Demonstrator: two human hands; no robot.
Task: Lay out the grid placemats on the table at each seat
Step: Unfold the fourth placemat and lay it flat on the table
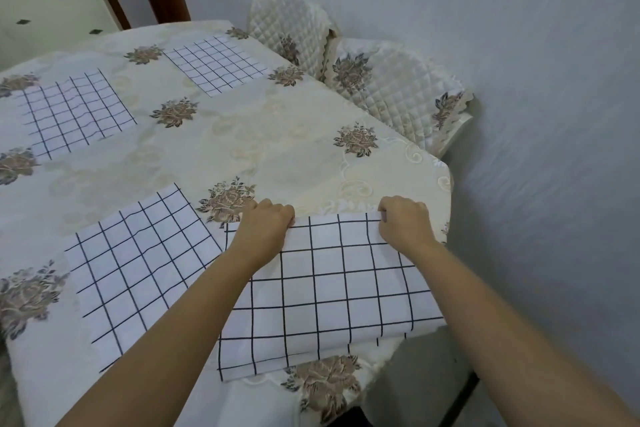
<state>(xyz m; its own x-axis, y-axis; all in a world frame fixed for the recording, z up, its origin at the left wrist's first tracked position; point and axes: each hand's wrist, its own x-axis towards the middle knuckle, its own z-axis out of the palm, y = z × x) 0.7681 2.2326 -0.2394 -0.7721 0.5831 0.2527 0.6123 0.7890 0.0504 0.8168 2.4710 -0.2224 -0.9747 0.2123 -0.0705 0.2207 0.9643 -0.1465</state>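
White placemat (329, 288) with a black grid: lies at the near right corner of the table (433, 166), just right of a second mat (138, 270); I cannot tell whether their edges touch. Its near right corner reaches past the table's edge.
Left hand (266, 225): fingers curled down over the placemat's far edge near its left corner, gripping it.
Right hand (403, 222): fingers curled, pinching the same far edge near the right corner, where the sheet lifts a little.
Second mat: flat on the cloth at the near left, turned at a slant.
Third mat (72, 111): flat at the far left.
Fourth mat (214, 64): flat at the far side, near the chairs.
Cloth (277, 135): cream with brown flower prints, covering the whole table.
Chairs (391, 80): two, in quilted cream covers, close against the table's right side, by the grey wall (519, 45).
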